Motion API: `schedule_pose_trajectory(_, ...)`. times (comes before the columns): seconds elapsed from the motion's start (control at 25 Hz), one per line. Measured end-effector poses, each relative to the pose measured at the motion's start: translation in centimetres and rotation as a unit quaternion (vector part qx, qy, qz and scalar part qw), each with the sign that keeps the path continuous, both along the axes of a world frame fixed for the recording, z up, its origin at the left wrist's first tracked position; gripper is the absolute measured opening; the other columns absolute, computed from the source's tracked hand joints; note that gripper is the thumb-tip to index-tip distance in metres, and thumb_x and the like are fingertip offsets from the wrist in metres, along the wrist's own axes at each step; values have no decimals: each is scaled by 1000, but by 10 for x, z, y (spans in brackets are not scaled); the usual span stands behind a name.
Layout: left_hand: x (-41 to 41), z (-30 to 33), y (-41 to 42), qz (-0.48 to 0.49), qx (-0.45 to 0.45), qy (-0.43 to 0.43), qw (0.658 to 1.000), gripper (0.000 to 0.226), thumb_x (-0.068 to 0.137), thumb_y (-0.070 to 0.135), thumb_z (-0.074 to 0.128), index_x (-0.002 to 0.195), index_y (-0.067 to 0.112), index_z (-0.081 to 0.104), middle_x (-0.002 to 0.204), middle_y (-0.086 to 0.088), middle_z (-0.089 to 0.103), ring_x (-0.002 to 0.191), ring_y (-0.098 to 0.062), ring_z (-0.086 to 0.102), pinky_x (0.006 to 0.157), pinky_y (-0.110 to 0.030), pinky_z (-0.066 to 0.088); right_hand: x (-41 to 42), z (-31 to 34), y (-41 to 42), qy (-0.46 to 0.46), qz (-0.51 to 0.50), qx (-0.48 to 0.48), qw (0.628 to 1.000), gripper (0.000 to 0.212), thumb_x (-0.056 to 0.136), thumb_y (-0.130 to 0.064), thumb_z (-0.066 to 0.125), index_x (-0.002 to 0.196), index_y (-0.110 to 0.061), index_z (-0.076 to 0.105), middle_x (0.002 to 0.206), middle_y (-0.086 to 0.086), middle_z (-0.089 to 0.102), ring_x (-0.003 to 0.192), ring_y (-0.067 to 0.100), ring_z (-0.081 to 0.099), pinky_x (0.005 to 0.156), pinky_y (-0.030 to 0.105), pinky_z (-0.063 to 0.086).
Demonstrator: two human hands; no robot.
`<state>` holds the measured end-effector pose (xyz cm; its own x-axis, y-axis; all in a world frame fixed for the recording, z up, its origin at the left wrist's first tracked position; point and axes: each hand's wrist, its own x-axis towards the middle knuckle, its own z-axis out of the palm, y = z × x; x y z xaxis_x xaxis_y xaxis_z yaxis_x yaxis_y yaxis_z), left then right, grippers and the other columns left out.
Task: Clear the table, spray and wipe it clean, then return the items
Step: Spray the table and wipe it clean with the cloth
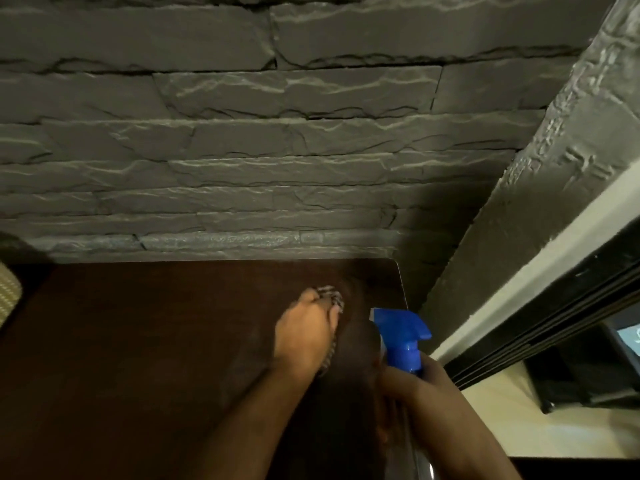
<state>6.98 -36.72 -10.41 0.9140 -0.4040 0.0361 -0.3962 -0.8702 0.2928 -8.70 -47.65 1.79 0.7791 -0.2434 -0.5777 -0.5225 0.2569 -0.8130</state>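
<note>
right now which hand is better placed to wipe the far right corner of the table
Left. The left hand already presses the checked cloth flat on the dark table near that corner, while the right hand is busy gripping the blue spray bottle.

- Hands: 2. Left hand (303, 336) lies on the cloth; right hand (414, 393) grips the spray bottle.
- Spray bottle (403, 336): 1, blue trigger head, held over the right edge of the surface.
- Cloth (332, 299): 1, checked pattern, mostly hidden under the left hand.
- Surface (138, 358): 1, dark wood, set against the wall.
- Wall (242, 133): 1, grey stone-textured blocks.
- Woven item (8, 296): 1, pale, cut off at the left edge; kind cannot be told.
- Dark framed object (571, 368): 1, lower right; kind unclear.
</note>
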Motion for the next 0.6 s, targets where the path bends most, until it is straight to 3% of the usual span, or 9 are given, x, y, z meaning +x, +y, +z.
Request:
schedule_pose_trajectory(0.12, 42, 9, 23, 165, 3, 1, 986, 33, 97, 40, 44, 103, 19, 68, 105, -4, 60, 84, -26, 64, 71, -34, 54, -1, -4, -3, 26, -8, 34, 999, 25, 73, 4, 65, 94, -8, 57, 55, 13, 59, 46, 23, 57, 55, 36, 51)
schedule_pose_trajectory(0.2, 67, 16, -11, 223, 23, 5, 974, 30, 98, 28, 45, 104, 9, 68, 107, -11, 61, 91, -29, 64, 75, -36, 55, -4, -4, -5, 31, -13, 57, 998, 26, 74, 6, 64, 94, -10, 56, 52, 12, 58, 42, 22, 56, 46, 31, 51)
schedule_pose_trajectory(0.32, 66, 29, -81, 183, 45, 38, 981, 25, 96, 11, 45, 105, 5, 67, 113, -15, 63, 98, -27, 64, 77, -34, 53, -6, -6, -14, 16, -22, 63, 998, 22, 75, 7, 61, 92, -5, 54, 49, 14, 56, 39, 23, 53, 42, 29, 49)
schedule_pose_trajectory(0.44, 51, 23, -71, 87, 50, 29, 994, 27, 98, 19, 44, 104, 7, 67, 109, -12, 63, 97, -27, 63, 79, -36, 51, -6, -2, -13, 16, -34, 77, 996, 26, 77, 10, 60, 94, -10, 54, 52, 14, 57, 44, 25, 54, 50, 36, 47)
schedule_pose_trajectory(0.52, 49, 22, -55, 74, 22, 29, 997, 33, 100, 29, 41, 105, 9, 66, 109, -11, 61, 96, -28, 62, 78, -35, 49, -2, 1, -8, 7, -41, 78, 996, 28, 77, 12, 59, 92, -11, 56, 52, 14, 57, 45, 25, 55, 52, 37, 46)
schedule_pose_trajectory(0.6, 49, 19, -63, 83, 27, 21, 996, 31, 100, 25, 41, 105, 8, 66, 109, -11, 61, 96, -27, 62, 77, -35, 49, -1, -2, -7, 13, -54, 83, 995, 27, 77, 13, 59, 89, -11, 57, 48, 13, 58, 40, 22, 56, 46, 32, 47)
